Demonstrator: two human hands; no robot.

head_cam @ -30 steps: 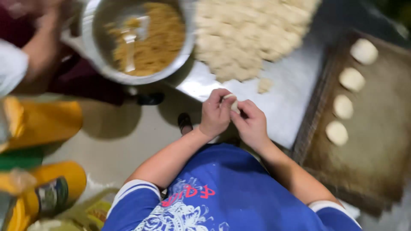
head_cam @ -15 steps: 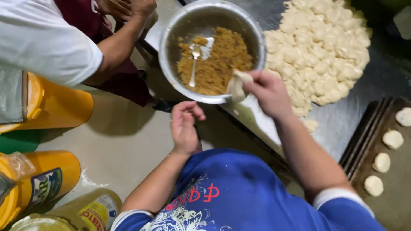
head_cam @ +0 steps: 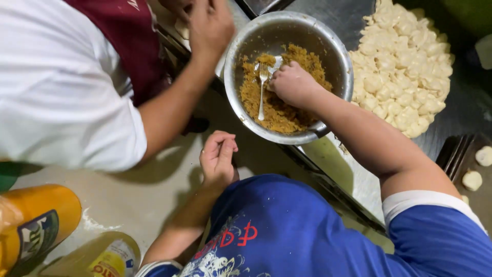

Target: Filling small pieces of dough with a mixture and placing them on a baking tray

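A steel bowl (head_cam: 338, 56) of brown crumbly filling (head_cam: 279, 110) stands on the metal table. My right hand (head_cam: 293, 84) is inside the bowl, fingers curled over a pale dough piece (head_cam: 277, 64) at the filling's top. A metal spoon (head_cam: 261, 95) lies in the filling just left of that hand. My left hand (head_cam: 218, 156) hangs below the bowl, off the table edge, fingers loosely apart and holding nothing. Another person's hand (head_cam: 210, 25) rests by the bowl's left rim.
A heap of several pale dough pieces (head_cam: 405, 66) lies right of the bowl on the steel table (head_cam: 353, 174). A dark tray (head_cam: 453, 154) with dough balls (head_cam: 471, 179) is at the right edge. Yellow bottles (head_cam: 36, 220) stand on the floor at lower left.
My hands were together shaping dough, then parted. My right hand carried the dough from the bowl's rim into the filling. My left hand stayed low. The view shifted right.
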